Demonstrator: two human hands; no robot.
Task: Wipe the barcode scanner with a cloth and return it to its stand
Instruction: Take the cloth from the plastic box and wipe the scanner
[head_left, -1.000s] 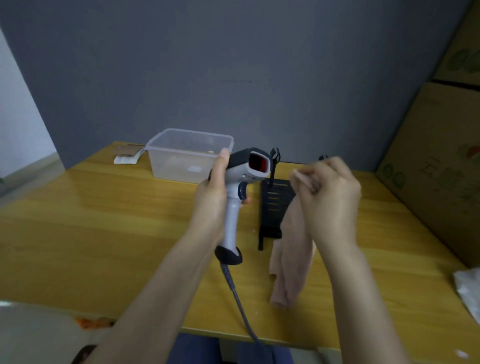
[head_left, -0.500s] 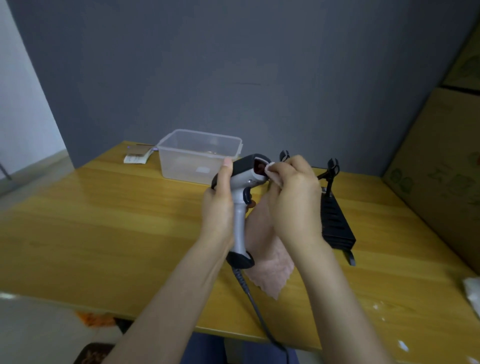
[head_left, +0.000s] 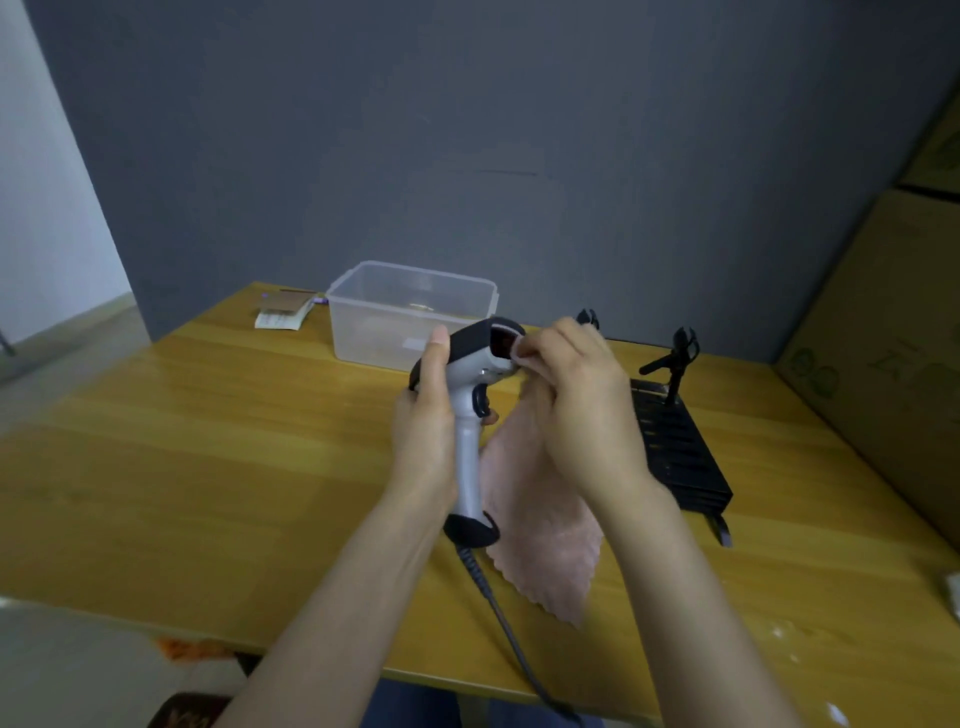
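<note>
Nearest: dark coiled cable (head_left: 498, 608) trailing from the butt of the white-and-black pistol-grip barcode scanner (head_left: 470, 415), dropping past the front edge of the yellow wooden table (head_left: 208, 467). Likely a mild drag on any turn of the scanner; best kept slack. Above it, held upright in the air over the table, gripped round the handle by the left hand (head_left: 423, 431), fingers wrapped, thumb laid up the back of the head. Probably light, rigid plastic, smooth enough to slip if gripped loosely; handle the sound place to hold, red window the delicate part. Right hand (head_left: 582, 410) pinching a fold of thin pale pink cloth (head_left: 540, 535) against that window, rest of the cloth hanging limp behind the handle, scalloped hem loose. Soft, floppy, easy to bunch; worth gathering before the return.

Further right, flat black slatted stand (head_left: 675, 447) with upright clip arms, lying on the table, well apart from the scanner. Behind the hands, clear plastic tub (head_left: 410, 312); beyond it, small stack of papers (head_left: 283, 312) at the far corner. Grey wall behind, brown cardboard boxes (head_left: 883, 364) at right.
</note>
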